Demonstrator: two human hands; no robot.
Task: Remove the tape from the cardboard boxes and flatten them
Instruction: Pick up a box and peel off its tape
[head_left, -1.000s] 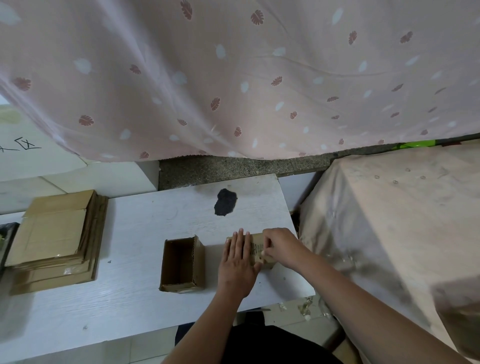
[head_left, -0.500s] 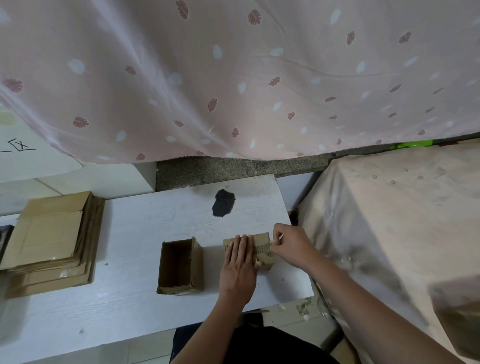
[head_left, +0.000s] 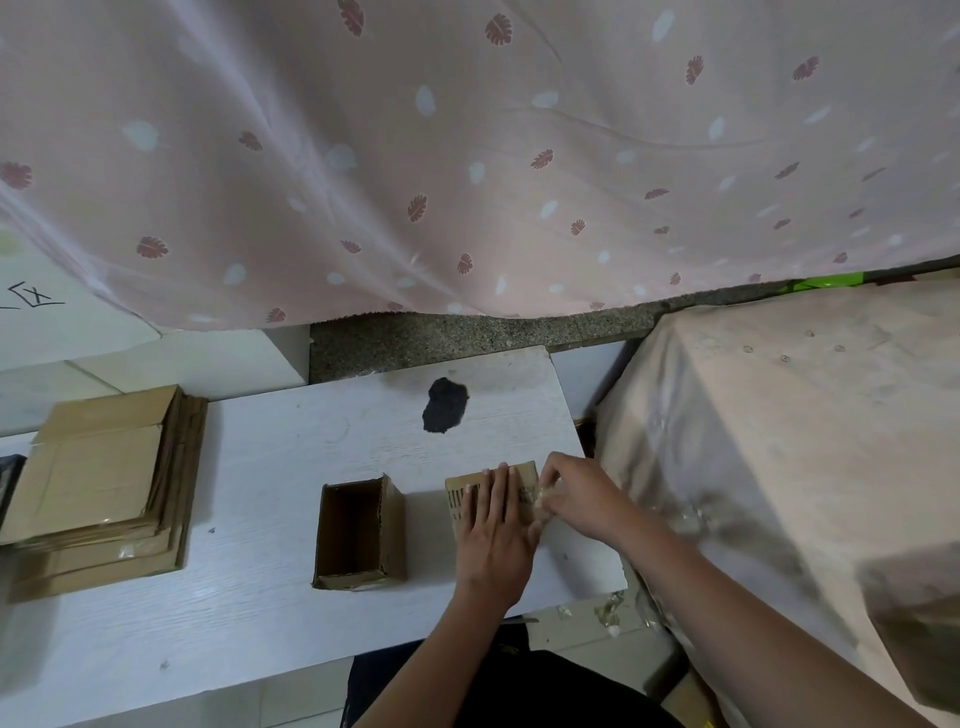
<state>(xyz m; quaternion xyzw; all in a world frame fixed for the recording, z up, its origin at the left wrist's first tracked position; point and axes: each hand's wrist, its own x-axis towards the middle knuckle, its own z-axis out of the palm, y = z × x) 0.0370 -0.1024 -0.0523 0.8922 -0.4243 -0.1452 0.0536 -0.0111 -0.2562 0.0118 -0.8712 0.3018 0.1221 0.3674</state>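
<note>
Pink leaf-print cloth hangs behind a white tabletop (head_left: 270, 519) whose near right corner carries the work. On that corner sits the taped box (head_left: 462, 499), closed, its long axis running left to right across the view. The left hand (head_left: 493, 535) lies flat on its top, fingers straight and together, pressing it down. At the box's right end the right hand (head_left: 576, 499) has its grip narrow, fingertips pinched on a crinkled clear tape (head_left: 540, 499) strip that lifts off the top edge. So the tape lies directly at the right grip, and the free length of it seems to run leftward under the left hand's fingers; a peel would likely go along the long axis, away to the right, with the left hand as anchor. Just left of this box stands 1 open box (head_left: 358, 535), empty, not yet flattened. Well apart, at the left edge, rests a stack (head_left: 98, 483) of flattened boxes. Scraps of tape lie on the floor (head_left: 602, 618) below the corner.
</note>
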